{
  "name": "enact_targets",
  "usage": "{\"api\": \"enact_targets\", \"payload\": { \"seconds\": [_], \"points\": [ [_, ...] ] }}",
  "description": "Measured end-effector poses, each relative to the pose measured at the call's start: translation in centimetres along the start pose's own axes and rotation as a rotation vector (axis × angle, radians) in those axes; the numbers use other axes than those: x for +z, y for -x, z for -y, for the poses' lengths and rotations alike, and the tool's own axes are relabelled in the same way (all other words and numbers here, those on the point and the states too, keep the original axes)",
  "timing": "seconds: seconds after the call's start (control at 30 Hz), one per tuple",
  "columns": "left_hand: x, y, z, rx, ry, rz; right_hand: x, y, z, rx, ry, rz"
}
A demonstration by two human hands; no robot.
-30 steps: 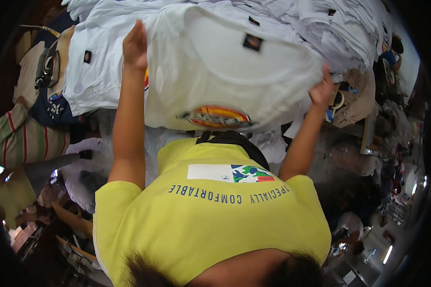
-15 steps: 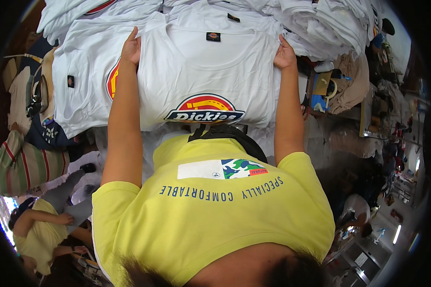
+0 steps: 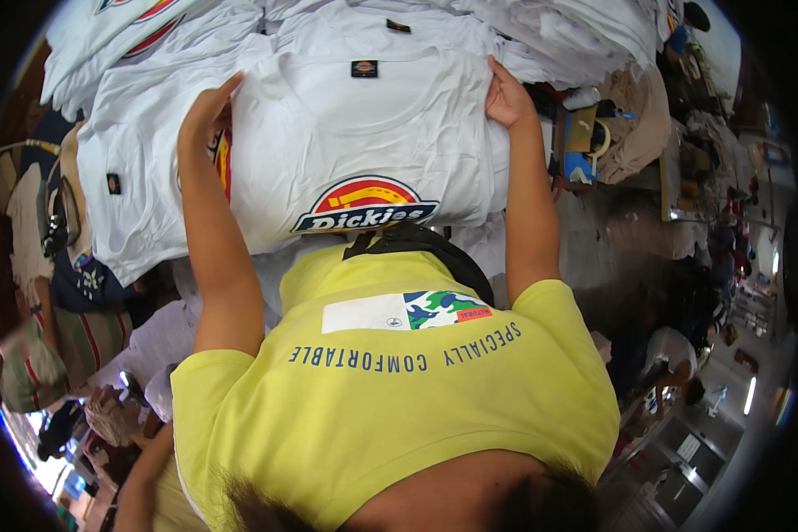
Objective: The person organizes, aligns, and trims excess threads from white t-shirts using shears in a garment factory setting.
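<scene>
A white round-necked shirt [image 3: 328, 142], folded into a broad rectangle, lies on the stack in front of me. It has a dark neck label and a red, yellow and blue print at its near edge. My left hand [image 3: 211, 108] is at the shirt's left side, wrist bent outward, its fingers partly tucked against the edge. At the upper right side, my right hand [image 3: 508, 96] grips the edge with the thumb pointing up. Another white shirt [image 3: 137, 133] with a similar print spreads out beneath and to the left.
Piles of white shirts [image 3: 576, 35] rise along the far side. A tape roll [image 3: 599, 137] and beige cloth [image 3: 638, 115] lie at the right. An iron [image 3: 55, 217] stands at the left beside dark cloth. Another person's arm [image 3: 142, 479] shows at lower left.
My left hand has turned, its wrist bending outward and its fingers now pointing inward along the shirt's edge. My right hand stays at the right edge. The person at lower left has moved.
</scene>
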State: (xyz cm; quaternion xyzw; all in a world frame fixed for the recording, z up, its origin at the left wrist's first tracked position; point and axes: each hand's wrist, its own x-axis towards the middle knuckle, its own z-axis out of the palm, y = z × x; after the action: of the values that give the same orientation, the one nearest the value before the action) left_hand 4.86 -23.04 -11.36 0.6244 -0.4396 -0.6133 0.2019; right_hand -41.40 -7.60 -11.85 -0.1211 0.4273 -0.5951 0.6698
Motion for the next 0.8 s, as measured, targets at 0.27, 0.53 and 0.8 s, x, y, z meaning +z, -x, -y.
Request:
{"api": "enact_targets", "payload": {
  "seconds": [0.27,0.53,0.8],
  "points": [
    [12.1,3.5,-2.8,0.467,-0.038,0.384,-0.5,7.4,-1.5,0.091,0.269,0.014],
    [25.4,2.0,-5.7,-0.028,0.048,0.852,0.7,9.5,-3.0,0.059,0.273,0.002],
    [29.2,-1.5,-8.3,-0.112,0.68,1.057,2.1,11.6,-4.7,0.063,0.321,-0.039]
  ]
}}
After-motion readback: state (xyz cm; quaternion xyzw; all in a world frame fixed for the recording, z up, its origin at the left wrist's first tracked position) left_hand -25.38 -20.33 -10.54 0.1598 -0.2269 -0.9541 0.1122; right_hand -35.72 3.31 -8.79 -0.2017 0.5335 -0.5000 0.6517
